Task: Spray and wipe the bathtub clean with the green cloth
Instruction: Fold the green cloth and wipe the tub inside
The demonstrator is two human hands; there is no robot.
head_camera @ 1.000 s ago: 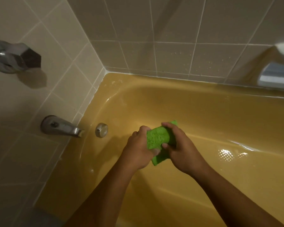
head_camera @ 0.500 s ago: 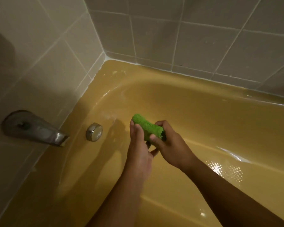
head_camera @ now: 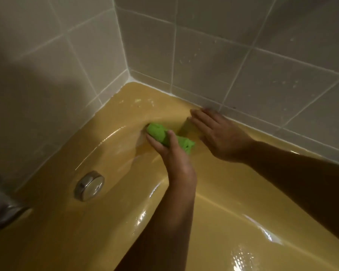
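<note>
At far left a metal spout (head_camera: 4, 214), then a round chrome plate (head_camera: 89, 186) on the yellow bathtub (head_camera: 233, 222) wall. The left hand (head_camera: 172, 153) grips the bunched green cloth (head_camera: 159, 133) against the tub's corner curve; the right hand (head_camera: 217, 133) rests flat, fingers straight, on the rim

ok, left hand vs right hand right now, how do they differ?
The left hand grips the green cloth; the right hand holds nothing. Left fingers are curled; right fingers lie straight, flat on the bathtub rim by the tiled wall. Both are bare, near the corner.
</note>
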